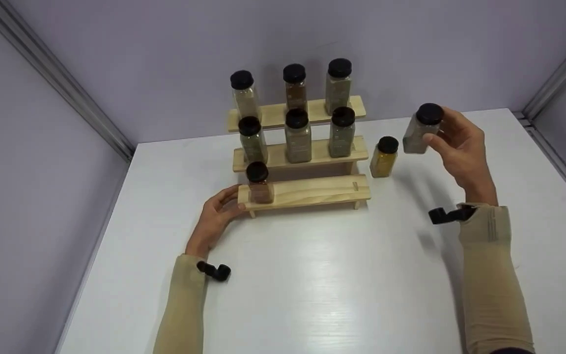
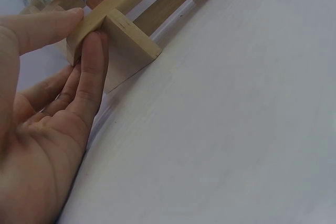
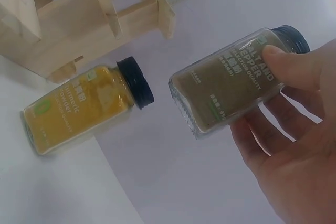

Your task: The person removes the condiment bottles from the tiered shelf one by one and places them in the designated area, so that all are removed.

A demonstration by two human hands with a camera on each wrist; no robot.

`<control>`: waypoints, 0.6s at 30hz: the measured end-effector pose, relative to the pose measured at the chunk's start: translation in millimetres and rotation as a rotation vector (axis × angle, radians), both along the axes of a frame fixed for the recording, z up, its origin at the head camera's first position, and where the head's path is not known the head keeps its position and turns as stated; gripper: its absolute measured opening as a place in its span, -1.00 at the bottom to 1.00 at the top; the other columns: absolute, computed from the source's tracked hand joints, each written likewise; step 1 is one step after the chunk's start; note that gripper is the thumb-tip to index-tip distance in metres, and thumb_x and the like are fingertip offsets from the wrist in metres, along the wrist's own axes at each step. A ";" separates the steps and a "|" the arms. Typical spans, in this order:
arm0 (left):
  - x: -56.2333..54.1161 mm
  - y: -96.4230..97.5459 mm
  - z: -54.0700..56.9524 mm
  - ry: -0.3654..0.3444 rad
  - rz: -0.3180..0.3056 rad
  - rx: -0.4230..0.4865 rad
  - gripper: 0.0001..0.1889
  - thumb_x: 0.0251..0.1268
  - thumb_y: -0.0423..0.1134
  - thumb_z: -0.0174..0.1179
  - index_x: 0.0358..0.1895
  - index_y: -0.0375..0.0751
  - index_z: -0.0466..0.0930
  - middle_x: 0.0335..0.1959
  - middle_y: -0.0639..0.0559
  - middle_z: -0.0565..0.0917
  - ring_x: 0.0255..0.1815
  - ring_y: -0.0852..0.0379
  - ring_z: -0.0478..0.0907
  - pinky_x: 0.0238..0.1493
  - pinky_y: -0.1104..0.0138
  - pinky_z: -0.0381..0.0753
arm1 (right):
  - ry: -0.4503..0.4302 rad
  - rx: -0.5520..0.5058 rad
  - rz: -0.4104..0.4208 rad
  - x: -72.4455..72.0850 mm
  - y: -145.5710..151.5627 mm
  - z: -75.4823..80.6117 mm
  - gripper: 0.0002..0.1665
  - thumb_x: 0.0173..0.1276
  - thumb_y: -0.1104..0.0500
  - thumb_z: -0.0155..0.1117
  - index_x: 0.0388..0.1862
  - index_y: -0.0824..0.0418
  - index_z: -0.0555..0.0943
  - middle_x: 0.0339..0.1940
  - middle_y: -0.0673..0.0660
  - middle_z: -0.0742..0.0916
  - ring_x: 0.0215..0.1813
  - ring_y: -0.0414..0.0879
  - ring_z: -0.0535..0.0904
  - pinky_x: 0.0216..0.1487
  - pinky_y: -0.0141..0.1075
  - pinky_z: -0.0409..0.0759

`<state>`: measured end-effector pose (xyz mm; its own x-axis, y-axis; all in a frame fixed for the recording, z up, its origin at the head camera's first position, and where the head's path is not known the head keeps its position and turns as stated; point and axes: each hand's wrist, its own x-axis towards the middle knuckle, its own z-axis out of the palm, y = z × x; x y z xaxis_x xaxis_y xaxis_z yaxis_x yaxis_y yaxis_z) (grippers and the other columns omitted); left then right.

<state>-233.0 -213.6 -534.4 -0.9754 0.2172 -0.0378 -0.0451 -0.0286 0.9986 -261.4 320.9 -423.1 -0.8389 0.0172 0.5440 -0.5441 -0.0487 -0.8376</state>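
Observation:
My right hand (image 1: 465,147) grips a glass spice jar (image 1: 416,132) with a black lid, raised and slightly tilted over the table's right side. Its label reads salt and pepper in the right wrist view, where the thumb (image 3: 294,66) presses the jar's upper part. Just left of it stands a jar of yellow turmeric powder (image 1: 384,160) on the table. With my left hand (image 1: 216,216) I pinch the left end of the lowest step of a three-step wooden spice rack (image 1: 312,192). A reddish spice jar (image 1: 261,189) stands on that step, close to my fingers.
The middle step bears a green jar (image 1: 253,145), a pale brown jar (image 1: 298,142) and a grey-green jar (image 1: 342,137). Three more jars stand on the top step (image 1: 272,111). A pale wall (image 1: 180,73) rises behind the white table (image 1: 288,295).

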 end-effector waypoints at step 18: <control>-0.7 -0.6 -1.8 -0.005 0.006 0.018 -0.32 0.46 -0.35 0.39 0.59 -0.25 0.38 0.49 -0.25 0.47 0.43 -0.07 0.51 0.27 0.26 0.73 | -0.088 -0.032 0.049 -13.9 15.6 -35.7 -0.39 0.39 0.60 0.33 0.42 0.45 0.56 0.24 0.14 0.77 0.33 -0.08 0.66 0.35 -0.41 0.61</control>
